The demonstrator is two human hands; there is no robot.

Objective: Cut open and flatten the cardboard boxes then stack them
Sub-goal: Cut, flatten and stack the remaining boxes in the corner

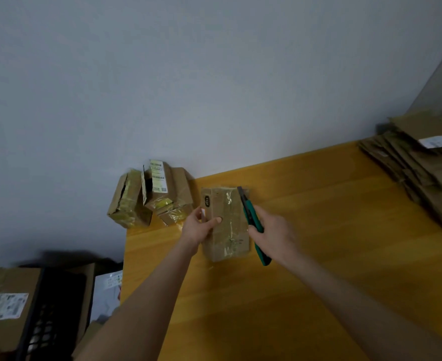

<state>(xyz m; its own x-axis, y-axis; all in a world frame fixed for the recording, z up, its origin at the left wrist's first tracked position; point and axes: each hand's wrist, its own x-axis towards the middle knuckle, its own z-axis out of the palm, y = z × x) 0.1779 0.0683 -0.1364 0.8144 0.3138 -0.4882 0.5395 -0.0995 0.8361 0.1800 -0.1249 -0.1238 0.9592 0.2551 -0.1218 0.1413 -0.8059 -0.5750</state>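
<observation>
**Knife held along a taped box, blade pointing away**

Wood fills most of the lower view: a yellow table (318, 256) carries everything the hands work on. Far to the right of the grip, at the table's back edge, lies a stack of flattened cardboard (420, 175), its sheets fanned and overlapping, with a white label on the top one. Down to the left of the grip, off the table, stands a labelled carton (4, 303) with a black crate (50, 308) beside it. That corner is dark, and what either holds cannot be told.

Just beyond the left hand, at the table's far left corner, three taped boxes (152, 196) lean against each other. All are unflattened, and the middle one bears a printed label.

Between the two hands rests the small box (227, 230), flat on the table, sealed with clear tape so its contents are hidden. Its long axis runs away from the person, and the far end carries a black mark at its left corner.

Along the small box's right edge is the knife (249, 216), with a teal handle. Its long axis is nearly parallel to the box, tilted slightly, and the dark blade end points away from the person, reaching the box's far right corner. The butt of the handle sticks out below the grip, toward the person.

The left hand (199, 227) clasps the small box's left side, thumb pressed on the top face and fingers curled round the edge. The right hand (274, 233) is wrapped round the middle of the knife handle.
</observation>
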